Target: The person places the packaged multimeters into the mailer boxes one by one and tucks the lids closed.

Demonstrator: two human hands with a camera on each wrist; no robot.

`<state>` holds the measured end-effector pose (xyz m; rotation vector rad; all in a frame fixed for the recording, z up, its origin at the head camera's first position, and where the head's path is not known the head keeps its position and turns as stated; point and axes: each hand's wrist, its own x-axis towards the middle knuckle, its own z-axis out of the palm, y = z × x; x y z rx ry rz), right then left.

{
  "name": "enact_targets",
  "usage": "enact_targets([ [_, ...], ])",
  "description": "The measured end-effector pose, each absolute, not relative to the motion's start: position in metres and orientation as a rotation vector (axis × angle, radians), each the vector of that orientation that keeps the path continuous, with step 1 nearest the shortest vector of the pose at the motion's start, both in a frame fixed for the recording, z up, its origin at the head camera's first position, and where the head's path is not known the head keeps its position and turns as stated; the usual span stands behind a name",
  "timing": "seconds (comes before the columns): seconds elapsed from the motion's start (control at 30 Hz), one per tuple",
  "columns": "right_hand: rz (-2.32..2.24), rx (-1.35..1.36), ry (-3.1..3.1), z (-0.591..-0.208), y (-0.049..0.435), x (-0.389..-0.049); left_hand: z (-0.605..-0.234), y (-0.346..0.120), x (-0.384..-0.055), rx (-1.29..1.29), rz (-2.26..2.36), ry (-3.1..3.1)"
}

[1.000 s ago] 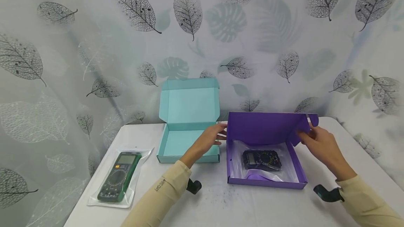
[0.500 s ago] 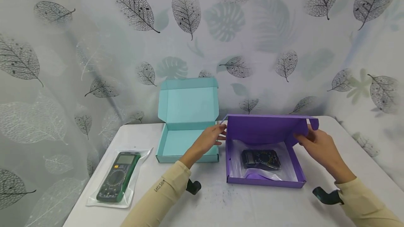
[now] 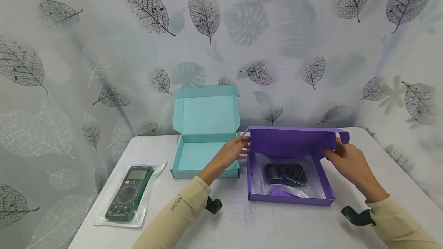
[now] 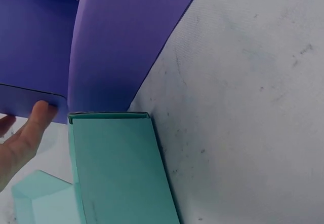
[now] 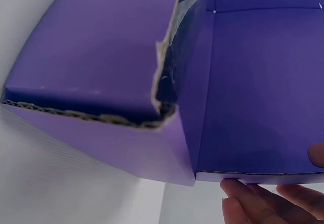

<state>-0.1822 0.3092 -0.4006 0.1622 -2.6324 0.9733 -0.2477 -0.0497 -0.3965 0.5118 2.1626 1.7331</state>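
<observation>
A purple mailer box (image 3: pixel 290 201) stands with its lid (image 3: pixel 283 141) partly lowered over it. Inside lies a black multimeter (image 3: pixel 285 175) in a clear plastic bag. My right hand (image 3: pixel 349 164) pinches the lid's right side flap, its thumb (image 5: pixel 316 154) on the inner face and the fingers outside. At the lid's left side my left hand (image 3: pixel 226 155) has a fingertip (image 4: pixel 43 113) against the left flap (image 4: pixel 30 102), its fingers loosely extended. A teal mailer box (image 3: pixel 209 173) with its lid raised stands beside the purple one, behind the left hand.
A green and black multimeter (image 3: pixel 128 195) in a clear bag lies at the table's left. Patterned leaf curtain (image 3: pixel 221 49) hangs close behind the boxes. The white table (image 3: pixel 256 229) extends toward the front, and dark wrist camera mounts (image 3: pixel 358 217) stick out from both sleeves.
The purple lid has tipped forward and down, with my right hand moving slightly left along with it. My left hand has stayed nearly in place at the lid's left side.
</observation>
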Motion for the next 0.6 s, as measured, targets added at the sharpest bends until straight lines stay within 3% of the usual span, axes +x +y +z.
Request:
enact_targets([
  [0.6,0.933,0.161,-2.653,-0.4087,0.3092,-0.1745,-0.4023,-0.0509,-0.2456,0.507,1.733,2.15],
])
